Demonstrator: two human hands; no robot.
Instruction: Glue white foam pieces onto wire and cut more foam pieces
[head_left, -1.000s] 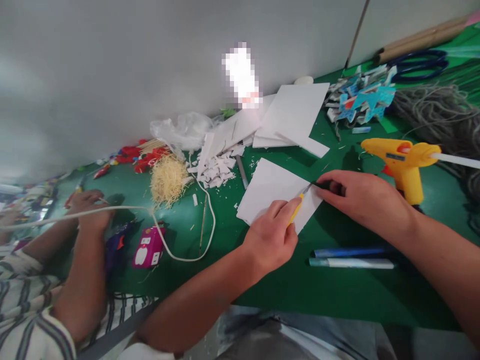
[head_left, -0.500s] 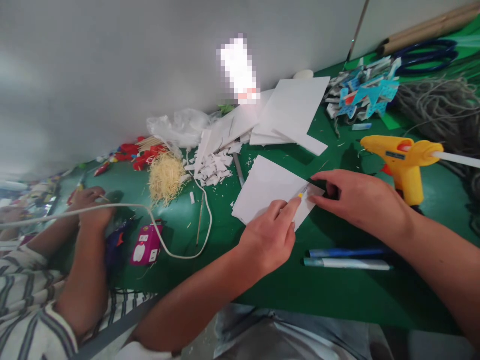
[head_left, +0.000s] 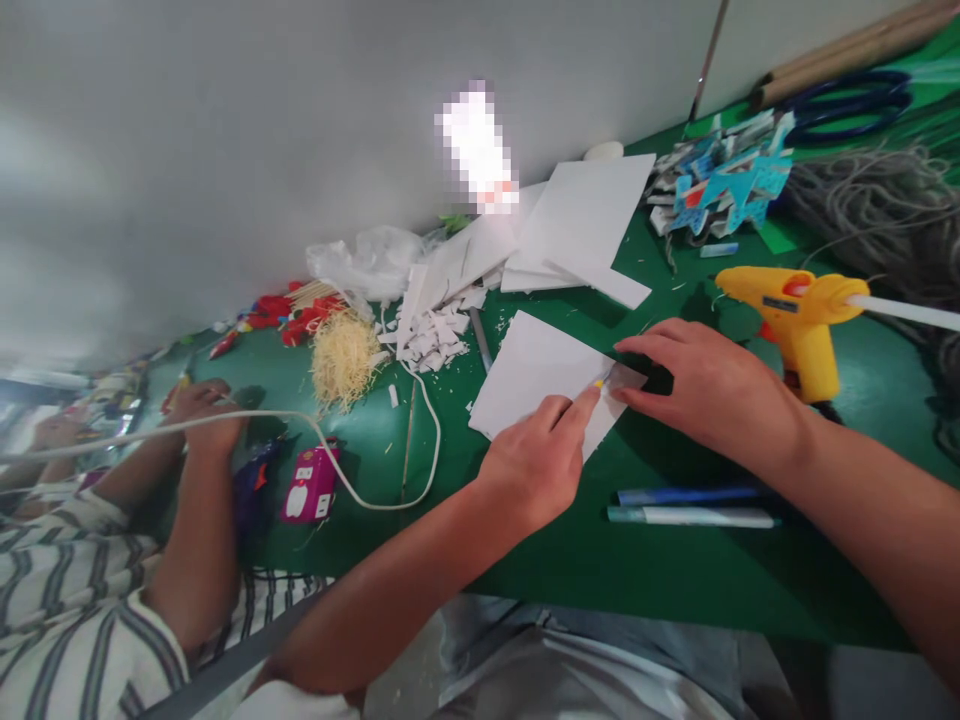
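A white foam board piece [head_left: 525,370] lies on the green table before me. My left hand [head_left: 536,460] rests on its near side, index finger stretched forward and the other fingers curled under. A small yellow tip [head_left: 599,384] shows at that fingertip; whatever the fingers hold is mostly hidden. At the board's right corner is my right hand [head_left: 701,380], thumb and index finger apart around the corner, with nothing visibly gripped. Just beyond the left fingertip, a faint clear or shiny patch shows on the board. Two pens [head_left: 694,516] lie below my right hand.
A yellow glue gun [head_left: 795,310] stands to the right. Behind are white board sheets [head_left: 585,210], white scraps [head_left: 435,335], straw-like shreds [head_left: 341,360] and blue-white cuttings [head_left: 739,180]. A white cable [head_left: 375,508] loops by a magenta box [head_left: 309,485]. Another person's hands [head_left: 206,410] work at left.
The view has shifted slightly, so the things at left appear further right. My right fingers have curved a little more; both hands stay at the board's right corner.
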